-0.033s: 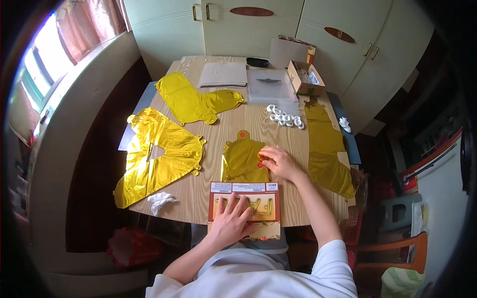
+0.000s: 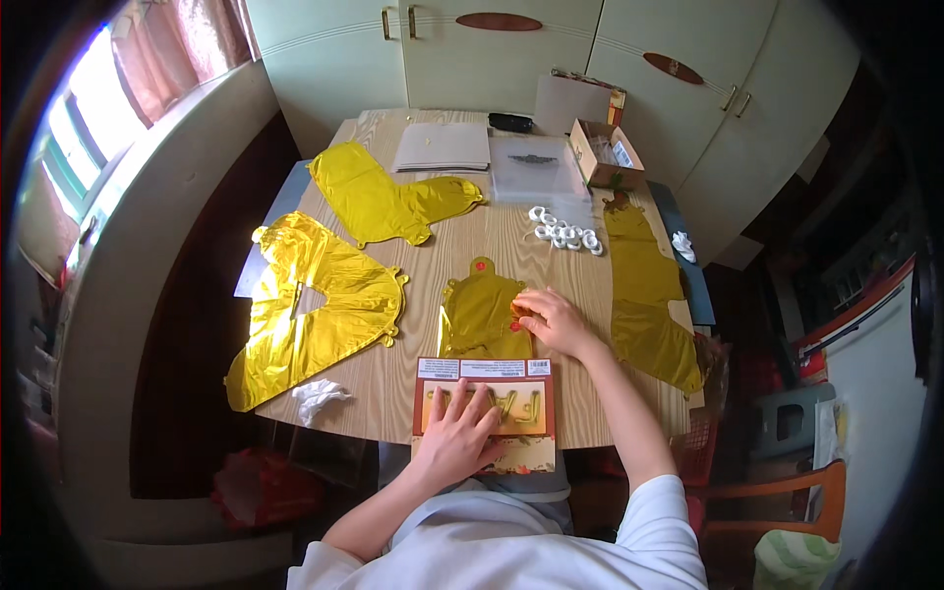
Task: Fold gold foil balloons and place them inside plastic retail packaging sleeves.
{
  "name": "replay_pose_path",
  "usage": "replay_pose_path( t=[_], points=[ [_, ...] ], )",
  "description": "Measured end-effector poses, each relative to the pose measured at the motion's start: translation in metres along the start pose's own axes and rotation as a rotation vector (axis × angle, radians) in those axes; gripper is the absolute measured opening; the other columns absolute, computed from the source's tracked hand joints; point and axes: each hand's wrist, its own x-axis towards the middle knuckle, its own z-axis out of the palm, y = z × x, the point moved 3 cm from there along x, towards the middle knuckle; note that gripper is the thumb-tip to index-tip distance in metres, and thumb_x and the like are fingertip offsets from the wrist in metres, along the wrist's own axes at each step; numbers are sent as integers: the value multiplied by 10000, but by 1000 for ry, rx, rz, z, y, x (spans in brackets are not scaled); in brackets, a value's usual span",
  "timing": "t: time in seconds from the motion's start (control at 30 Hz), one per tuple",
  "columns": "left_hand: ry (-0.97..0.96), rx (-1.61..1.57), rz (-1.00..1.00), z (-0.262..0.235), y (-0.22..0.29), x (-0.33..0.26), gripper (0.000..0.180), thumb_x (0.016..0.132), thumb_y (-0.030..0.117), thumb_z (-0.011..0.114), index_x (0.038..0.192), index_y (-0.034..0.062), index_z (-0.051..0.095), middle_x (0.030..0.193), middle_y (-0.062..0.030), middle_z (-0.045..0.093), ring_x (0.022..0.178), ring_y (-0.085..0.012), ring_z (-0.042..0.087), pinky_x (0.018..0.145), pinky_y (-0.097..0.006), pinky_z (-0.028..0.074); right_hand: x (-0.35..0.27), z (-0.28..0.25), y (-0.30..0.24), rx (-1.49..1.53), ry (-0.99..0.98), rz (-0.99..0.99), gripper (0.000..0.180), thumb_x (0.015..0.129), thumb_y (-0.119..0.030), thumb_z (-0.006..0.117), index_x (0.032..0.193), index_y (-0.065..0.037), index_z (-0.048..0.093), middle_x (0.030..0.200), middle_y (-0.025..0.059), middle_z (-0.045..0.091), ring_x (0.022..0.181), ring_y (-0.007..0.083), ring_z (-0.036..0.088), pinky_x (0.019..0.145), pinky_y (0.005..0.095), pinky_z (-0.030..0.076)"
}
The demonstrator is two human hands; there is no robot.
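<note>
My left hand (image 2: 457,438) lies flat, fingers spread, on an orange and brown card package (image 2: 526,398) that overhangs the near edge of the wooden table (image 2: 433,265). My right hand (image 2: 551,320) rests on the right edge of a small flattened gold foil balloon (image 2: 477,315) in the middle of the table. Its fingertips pinch the foil by a small red spot. Another red spot shows on the balloon's top tab.
Larger gold foil balloons lie at the left (image 2: 315,305), far left (image 2: 393,202) and right (image 2: 644,295). White rings (image 2: 565,234), a clear bag (image 2: 536,167), papers (image 2: 442,147) and a cardboard box (image 2: 600,157) sit farther back. A crumpled white scrap (image 2: 320,393) lies near the left edge.
</note>
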Motion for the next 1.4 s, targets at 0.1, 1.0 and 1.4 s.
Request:
replay_pose_path(
  t=[0.1,1.0,1.4],
  points=[
    [23,-28,5,0,-5,8,599,852,519,627,1328,167,540,1453,-190,411,1371,-481,303,1071,-680,232,-1,2,0,40,1,27,294,870,-236,678,1113,-70,669,1179,96,650,1146,290,580,992,403,449],
    [-1,33,-4,2,-16,28,613,882,570,544,1409,264,481,1523,-210,316,1396,-510,237,1078,-702,175,34,15,20,643,-43,744,604,877,-112,688,1400,-43,395,1291,156,477,1080,214,532,893,350,489],
    [8,33,2,2,-16,28,612,884,576,535,1408,264,481,1523,-199,321,1396,-505,240,1075,-704,182,41,15,24,484,-320,681,295,872,-110,689,1111,43,610,1005,76,675,866,130,621,786,283,502]
  ],
)
